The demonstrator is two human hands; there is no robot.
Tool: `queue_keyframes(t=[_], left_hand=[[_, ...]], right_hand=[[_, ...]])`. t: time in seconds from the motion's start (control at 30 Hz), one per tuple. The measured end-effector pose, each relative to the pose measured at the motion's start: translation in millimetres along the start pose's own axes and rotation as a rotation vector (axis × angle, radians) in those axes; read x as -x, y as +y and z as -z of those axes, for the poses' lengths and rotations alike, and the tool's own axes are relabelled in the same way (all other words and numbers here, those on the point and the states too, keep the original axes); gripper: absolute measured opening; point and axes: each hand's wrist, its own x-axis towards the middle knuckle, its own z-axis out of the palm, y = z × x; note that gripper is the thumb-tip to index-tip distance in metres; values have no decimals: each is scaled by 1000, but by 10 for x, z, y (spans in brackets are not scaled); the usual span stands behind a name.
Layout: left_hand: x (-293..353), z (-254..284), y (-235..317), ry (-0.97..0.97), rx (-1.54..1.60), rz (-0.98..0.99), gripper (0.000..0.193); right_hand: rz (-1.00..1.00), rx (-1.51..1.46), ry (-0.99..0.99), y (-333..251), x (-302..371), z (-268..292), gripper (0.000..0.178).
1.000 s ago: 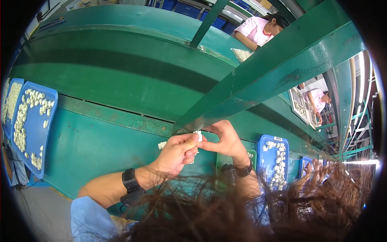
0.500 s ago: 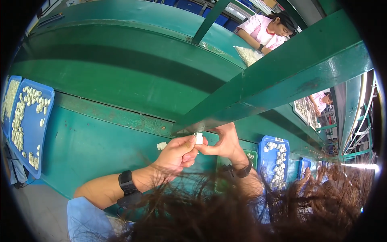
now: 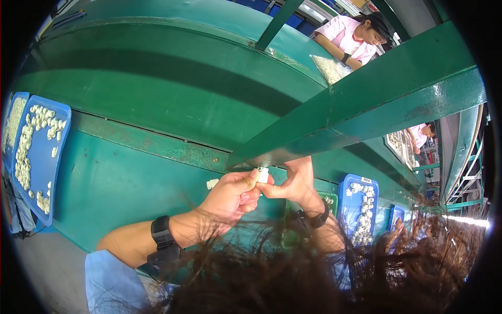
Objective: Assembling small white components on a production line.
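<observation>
A small white plastic part (image 3: 263,175), blocky with a metal-looking detail at its top, is held upright just in front of the green beam's foot. My left hand (image 3: 230,196) pinches it between thumb and curled fingers. From the other side my right hand (image 3: 295,186) closes in, its thumb against the lower part of the piece. The beam hides some of the right fingertips. Another white plastic part (image 3: 212,183) lies on the green bench (image 3: 130,175), left of my left hand.
A slanting green beam (image 3: 361,99) crosses above my right hand. Blue trays of white parts stand left (image 3: 41,157) and right (image 3: 358,206), with a green tray (image 3: 291,230) by my right forearm. Across the bench a co-worker (image 3: 348,34) sits near a bag of pieces (image 3: 328,69).
The view has shifted slightly. Both hands keep nearly the same hold, and the white part appears turned a little between the fingers.
</observation>
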Motion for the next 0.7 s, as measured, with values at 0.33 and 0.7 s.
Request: queue_keyframes(t=[0.33,0.7], left_hand=[[-12,-41,-127,-18,-191,-147,41],[649,-523,-203,-223,-386,-15,50]], right_hand=[[-133,66,-149,-70,175,199,51],[101,181,24,-1106,847,455,56]])
